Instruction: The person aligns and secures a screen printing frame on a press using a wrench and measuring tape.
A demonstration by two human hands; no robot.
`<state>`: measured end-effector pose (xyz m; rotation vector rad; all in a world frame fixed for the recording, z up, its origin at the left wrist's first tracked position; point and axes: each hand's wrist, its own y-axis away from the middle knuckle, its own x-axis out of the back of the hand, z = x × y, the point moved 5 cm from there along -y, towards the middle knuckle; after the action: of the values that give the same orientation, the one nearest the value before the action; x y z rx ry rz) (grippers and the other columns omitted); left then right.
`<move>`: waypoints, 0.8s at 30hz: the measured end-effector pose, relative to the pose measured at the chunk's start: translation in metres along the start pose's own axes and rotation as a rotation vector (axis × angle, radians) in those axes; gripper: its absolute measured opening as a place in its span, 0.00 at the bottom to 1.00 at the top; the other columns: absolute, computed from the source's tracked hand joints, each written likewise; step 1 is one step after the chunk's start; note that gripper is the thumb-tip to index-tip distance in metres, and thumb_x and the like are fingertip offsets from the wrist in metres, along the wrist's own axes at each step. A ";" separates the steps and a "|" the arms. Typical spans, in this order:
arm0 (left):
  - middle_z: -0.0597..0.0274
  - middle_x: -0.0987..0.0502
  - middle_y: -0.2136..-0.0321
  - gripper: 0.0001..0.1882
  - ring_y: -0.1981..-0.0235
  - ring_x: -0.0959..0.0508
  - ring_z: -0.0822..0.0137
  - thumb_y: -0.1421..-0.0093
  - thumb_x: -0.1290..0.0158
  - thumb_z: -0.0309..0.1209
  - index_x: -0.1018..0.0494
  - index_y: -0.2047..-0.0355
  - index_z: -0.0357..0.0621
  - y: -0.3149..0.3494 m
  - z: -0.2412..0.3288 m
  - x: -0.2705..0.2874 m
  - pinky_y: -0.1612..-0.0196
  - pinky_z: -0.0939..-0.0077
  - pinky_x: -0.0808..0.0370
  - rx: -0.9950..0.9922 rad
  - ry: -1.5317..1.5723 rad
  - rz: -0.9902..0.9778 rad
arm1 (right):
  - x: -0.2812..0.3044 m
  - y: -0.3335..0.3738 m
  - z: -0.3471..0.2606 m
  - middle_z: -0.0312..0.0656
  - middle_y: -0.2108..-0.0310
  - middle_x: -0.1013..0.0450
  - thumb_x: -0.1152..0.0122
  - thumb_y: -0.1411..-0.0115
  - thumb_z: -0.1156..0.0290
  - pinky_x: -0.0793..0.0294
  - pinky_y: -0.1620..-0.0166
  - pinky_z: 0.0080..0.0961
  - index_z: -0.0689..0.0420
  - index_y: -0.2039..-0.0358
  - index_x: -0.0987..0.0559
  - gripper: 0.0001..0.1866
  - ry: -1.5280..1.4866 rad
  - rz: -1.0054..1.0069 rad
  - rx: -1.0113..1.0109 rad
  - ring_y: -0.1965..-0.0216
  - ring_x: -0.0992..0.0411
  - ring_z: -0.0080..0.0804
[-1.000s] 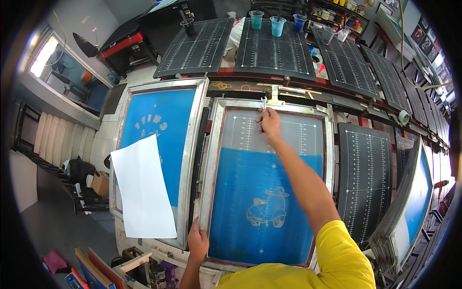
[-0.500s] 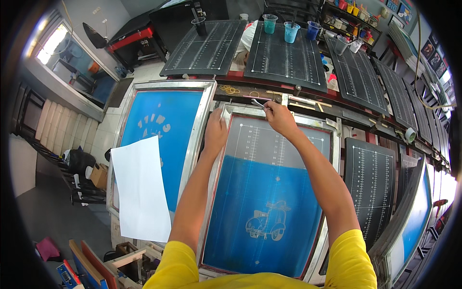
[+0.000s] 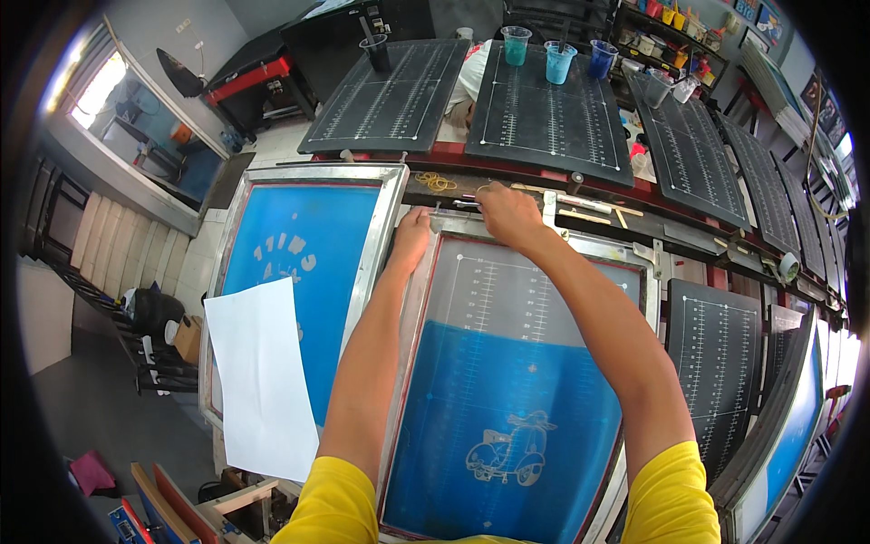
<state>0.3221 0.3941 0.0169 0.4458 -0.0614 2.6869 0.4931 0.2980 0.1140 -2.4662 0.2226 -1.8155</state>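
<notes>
A silk-screen printing frame point(image 3: 637, 313) lies before me, its mesh point(image 3: 517, 390) part grey and part blue, with a scooter design low on it. My left hand point(image 3: 412, 238) is closed on the frame's far left corner. Just beyond the frame's far edge, my right hand point(image 3: 509, 216) is closed round a metal wrench point(image 3: 466, 204), mostly covered by the fingers. What the wrench's end touches is too small to tell. A second blue screen point(image 3: 313, 236) lies to the left, a white paper sheet point(image 3: 258, 381) partly over it.
Black printing boards point(image 3: 553, 118) run across the far side, bearing plastic cups of paint point(image 3: 559, 65). Rubber bands point(image 3: 437, 182) and thin sticks lie on the rail point(image 3: 580, 195). More framed screens point(image 3: 779, 426) lean at the right. A person is partly visible behind the boards.
My right hand has brought the wrench left and down to the rail near the frame's far edge. My left hand stays at the frame's corner. The view has shifted slightly.
</notes>
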 end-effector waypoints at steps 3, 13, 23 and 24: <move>0.54 0.24 0.60 0.17 0.55 0.27 0.63 0.35 0.61 0.33 0.28 0.54 0.35 0.000 0.002 0.001 0.50 0.72 0.35 -0.022 -0.042 0.040 | -0.010 -0.013 -0.003 0.48 0.62 0.28 0.50 0.42 0.71 0.26 0.61 0.43 0.56 0.63 0.21 0.10 0.049 -0.070 0.005 0.62 0.26 0.49; 0.49 0.24 0.62 0.17 0.58 0.26 0.57 0.36 0.61 0.35 0.28 0.58 0.34 -0.001 -0.001 0.001 0.51 0.68 0.33 -0.048 -0.118 0.070 | -0.021 -0.031 -0.027 0.49 0.63 0.25 0.47 0.48 0.76 0.23 0.60 0.38 0.59 0.68 0.19 0.10 0.133 -0.117 0.157 0.61 0.24 0.46; 0.47 0.24 0.61 0.18 0.57 0.26 0.55 0.35 0.62 0.35 0.29 0.56 0.33 -0.001 -0.001 0.001 0.53 0.66 0.33 -0.054 -0.071 0.059 | -0.004 -0.058 -0.080 0.45 0.64 0.22 0.43 0.48 0.71 0.23 0.63 0.33 0.55 0.68 0.17 0.09 0.374 -0.256 0.307 0.62 0.22 0.41; 0.46 0.24 0.60 0.19 0.56 0.26 0.54 0.35 0.62 0.36 0.29 0.56 0.33 -0.001 -0.001 0.000 0.52 0.66 0.33 -0.039 -0.060 0.022 | -0.005 -0.062 -0.083 0.45 0.65 0.22 0.42 0.49 0.70 0.23 0.63 0.33 0.56 0.69 0.17 0.08 0.379 -0.256 0.307 0.62 0.22 0.40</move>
<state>0.3219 0.3956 0.0160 0.5169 -0.1360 2.6891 0.4173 0.3625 0.1433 -2.0057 -0.3460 -2.2125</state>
